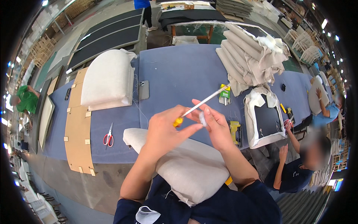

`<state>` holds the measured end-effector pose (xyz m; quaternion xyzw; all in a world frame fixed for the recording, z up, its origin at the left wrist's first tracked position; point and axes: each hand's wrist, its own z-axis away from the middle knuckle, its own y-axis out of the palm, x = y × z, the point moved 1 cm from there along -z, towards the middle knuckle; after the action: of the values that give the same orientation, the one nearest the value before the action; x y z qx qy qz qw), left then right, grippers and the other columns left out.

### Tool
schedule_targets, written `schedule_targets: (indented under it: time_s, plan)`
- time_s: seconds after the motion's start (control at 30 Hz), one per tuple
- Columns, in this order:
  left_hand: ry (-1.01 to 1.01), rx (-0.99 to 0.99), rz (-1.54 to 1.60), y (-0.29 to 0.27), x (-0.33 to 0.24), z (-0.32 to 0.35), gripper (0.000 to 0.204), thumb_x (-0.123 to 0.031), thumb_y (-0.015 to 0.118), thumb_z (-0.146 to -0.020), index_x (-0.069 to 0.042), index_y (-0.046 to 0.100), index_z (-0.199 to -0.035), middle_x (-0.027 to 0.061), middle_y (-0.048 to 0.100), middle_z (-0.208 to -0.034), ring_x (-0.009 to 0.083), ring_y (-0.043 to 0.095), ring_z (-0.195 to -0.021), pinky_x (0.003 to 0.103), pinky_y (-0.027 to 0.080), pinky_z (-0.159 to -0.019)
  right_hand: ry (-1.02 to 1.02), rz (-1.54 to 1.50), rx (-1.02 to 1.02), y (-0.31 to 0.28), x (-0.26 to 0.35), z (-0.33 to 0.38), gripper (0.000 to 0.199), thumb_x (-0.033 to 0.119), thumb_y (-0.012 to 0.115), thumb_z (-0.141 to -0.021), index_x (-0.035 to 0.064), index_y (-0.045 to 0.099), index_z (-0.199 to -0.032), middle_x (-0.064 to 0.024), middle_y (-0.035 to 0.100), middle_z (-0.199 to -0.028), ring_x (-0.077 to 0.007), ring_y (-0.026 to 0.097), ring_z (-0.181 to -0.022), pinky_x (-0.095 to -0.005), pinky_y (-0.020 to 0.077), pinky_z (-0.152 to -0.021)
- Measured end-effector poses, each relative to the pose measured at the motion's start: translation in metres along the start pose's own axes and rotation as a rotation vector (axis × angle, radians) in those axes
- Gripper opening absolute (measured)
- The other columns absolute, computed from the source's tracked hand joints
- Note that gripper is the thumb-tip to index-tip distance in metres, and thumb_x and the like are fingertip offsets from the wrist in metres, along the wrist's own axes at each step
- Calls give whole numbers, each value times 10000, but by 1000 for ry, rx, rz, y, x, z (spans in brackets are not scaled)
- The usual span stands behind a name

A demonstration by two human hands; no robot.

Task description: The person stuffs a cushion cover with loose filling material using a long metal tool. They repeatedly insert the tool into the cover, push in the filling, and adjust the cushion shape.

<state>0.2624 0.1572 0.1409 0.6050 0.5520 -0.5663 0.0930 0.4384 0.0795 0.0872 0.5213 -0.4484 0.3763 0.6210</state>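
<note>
My left hand [164,128] is closed around a long-shafted tool [207,100] that looks like a screwdriver, its yellow handle [178,122] at the palm and its thin metal shaft slanting up to the right. Between thumb and fingers my right hand [217,127] pinches a small tuft of white stuffing [203,118], close beside the shaft. Under both forearms, a beige fabric-covered cushion [194,170] rests across my lap and against the table edge. Part of it is hidden by my arms.
On the blue-covered table [175,71] lie red-handled scissors [108,139], a phone [144,90], a green-yellow packet [224,94] and a yellow-black tool [235,133]. Beige padded panels [106,80], piled covers [250,56] and an upholstered frame [251,123] surround them. A co-worker [298,168] sits at right.
</note>
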Motion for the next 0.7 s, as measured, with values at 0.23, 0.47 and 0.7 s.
schedule_targets:
  time_s: [0.23,0.47,0.7]
  plan:
    - [42,157,47,10,17,-7,201,-210,807,-962,-29,730,-923,116,613,-702,269,561,-593,398,446,-577,-90,32,65,-5,-6,-9,471,394,559,-1163,15,657,-1424,-74,735,-1241,-137,670,-1145,-308,510,-1012]
    - [-112,296,333,3,28,-20,189,-155,740,-1011,-5,720,-900,61,518,-630,128,438,-585,330,378,-550,-190,175,-102,-32,-10,-9,266,250,720,-1094,14,744,-972,43,597,-713,-33,470,-641,-238,364,-576]
    - [-369,300,949,-19,69,-20,212,-135,685,-1020,0,733,-864,-31,577,-631,54,496,-604,271,375,-551,-337,-479,-531,-92,-21,-23,89,62,608,-1080,19,686,-1072,-11,586,-798,-112,523,-689,-287,438,-644]
